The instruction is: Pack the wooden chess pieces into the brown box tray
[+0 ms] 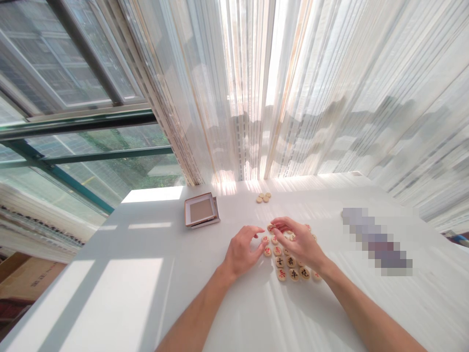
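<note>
Round wooden pieces with red or black characters lie in rows on the white table, partly hidden under my right hand (296, 239). That hand's thumb and forefinger close on a round piece (271, 228) at the back left corner of the rows. My left hand (244, 249) is at the left edge of the rows, thumb and forefinger apart, beside two red-marked pieces (267, 251). Nearer me, a black-marked piece (294, 274) and a red-marked piece (281, 274) sit in the front row.
An open shallow box (201, 210) rests at the back left of the white table (183, 303). Several plain pieces (264, 197) lie near the back edge. A blurred-out object (377, 239) is on the right. Curtains (249, 98) hang behind.
</note>
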{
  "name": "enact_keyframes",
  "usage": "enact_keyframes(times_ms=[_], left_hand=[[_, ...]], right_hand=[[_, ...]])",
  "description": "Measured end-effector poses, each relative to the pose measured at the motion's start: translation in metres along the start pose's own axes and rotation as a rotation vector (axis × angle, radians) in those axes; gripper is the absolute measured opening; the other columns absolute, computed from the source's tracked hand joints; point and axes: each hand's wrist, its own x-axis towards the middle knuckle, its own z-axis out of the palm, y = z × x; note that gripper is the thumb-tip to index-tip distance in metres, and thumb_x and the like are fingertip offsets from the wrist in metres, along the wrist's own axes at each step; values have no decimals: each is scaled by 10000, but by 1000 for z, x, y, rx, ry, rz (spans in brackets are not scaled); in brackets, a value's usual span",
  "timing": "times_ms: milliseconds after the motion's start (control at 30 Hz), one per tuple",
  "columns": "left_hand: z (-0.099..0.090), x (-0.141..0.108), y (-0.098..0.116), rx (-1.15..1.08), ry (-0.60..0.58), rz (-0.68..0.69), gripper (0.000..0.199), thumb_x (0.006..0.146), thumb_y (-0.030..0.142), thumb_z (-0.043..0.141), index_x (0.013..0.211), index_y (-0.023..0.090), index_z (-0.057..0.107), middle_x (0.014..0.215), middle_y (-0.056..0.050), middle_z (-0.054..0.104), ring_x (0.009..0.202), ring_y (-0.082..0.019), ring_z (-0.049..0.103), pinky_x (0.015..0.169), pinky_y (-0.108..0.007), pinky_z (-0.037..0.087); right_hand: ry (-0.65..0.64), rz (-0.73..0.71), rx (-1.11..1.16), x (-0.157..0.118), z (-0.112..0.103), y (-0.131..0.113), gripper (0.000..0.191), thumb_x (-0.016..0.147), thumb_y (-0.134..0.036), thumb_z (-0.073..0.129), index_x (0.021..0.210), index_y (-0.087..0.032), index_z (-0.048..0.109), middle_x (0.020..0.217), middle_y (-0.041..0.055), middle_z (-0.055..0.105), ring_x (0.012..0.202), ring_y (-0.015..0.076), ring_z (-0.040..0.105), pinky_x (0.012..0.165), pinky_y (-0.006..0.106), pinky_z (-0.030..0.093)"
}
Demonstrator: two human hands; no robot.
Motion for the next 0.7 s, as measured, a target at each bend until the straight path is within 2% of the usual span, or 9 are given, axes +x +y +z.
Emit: enact_keyframes(times_ms=[100,167,300,700], left_hand=[[-1,0,0,68,-63,58,296,851,243,703,1142,254,647,1147,-59,678,1070,-241,626,956,-427,535],[-1,0,-1,97,-90,56,269,844,249,710,1109,261,666,1188,-63,659,1103,-251,608,973,-444,521],[-1,-1,-2,128,-126,34,192,848,261,711,1038,280,697,1206,-53,649,1110,-252,600,977,-452,510],[-1,0,-3,125,-146,10,191,859,272,719,1049,276,703,1123,-42,689,1038,-234,614,930,-422,514]], right_hand=[[21,9,-15,0,-2,2,153,942,-333,613,1071,-256,644,973,25,742,874,198,708,851,364,574],[23,10,-15,1,-2,2,158,941,-338,613,1073,-256,644,972,27,744,872,201,709,847,367,575],[25,5,-21,1,-2,2,163,936,-334,619,1075,-254,647,967,27,746,868,200,712,840,361,573],[26,-10,-45,1,-1,2,151,940,-322,611,1071,-257,649,961,18,747,857,191,714,833,344,571]])
